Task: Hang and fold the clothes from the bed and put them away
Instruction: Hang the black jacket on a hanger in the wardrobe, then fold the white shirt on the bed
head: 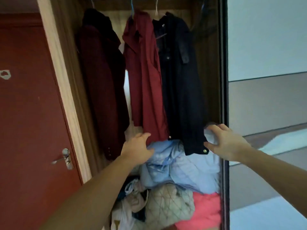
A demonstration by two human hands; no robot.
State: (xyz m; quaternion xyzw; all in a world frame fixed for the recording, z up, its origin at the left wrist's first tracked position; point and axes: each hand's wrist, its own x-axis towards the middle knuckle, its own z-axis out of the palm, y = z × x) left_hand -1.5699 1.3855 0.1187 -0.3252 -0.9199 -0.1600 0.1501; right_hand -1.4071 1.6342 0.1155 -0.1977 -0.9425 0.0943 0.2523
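Observation:
Inside the open wardrobe a crumpled light blue garment [179,165] lies on top of a pile of clothes. My left hand [137,146] grips its left edge, fingers curled into the fabric. My right hand [226,143] holds its right end, thumb and fingers curled round a bunch of the blue cloth. Above it hang a dark maroon coat [103,80], a red shirt [146,80] and a dark navy jacket [182,83] on hangers. The navy jacket's hem drapes over the blue garment between my hands.
Under the blue garment lie a beige quilted piece [167,205], a coral pink cloth [206,211] and other bundled clothes. A red door with a metal handle [64,158] stands at the left. The wardrobe's sliding door [224,97] borders the right.

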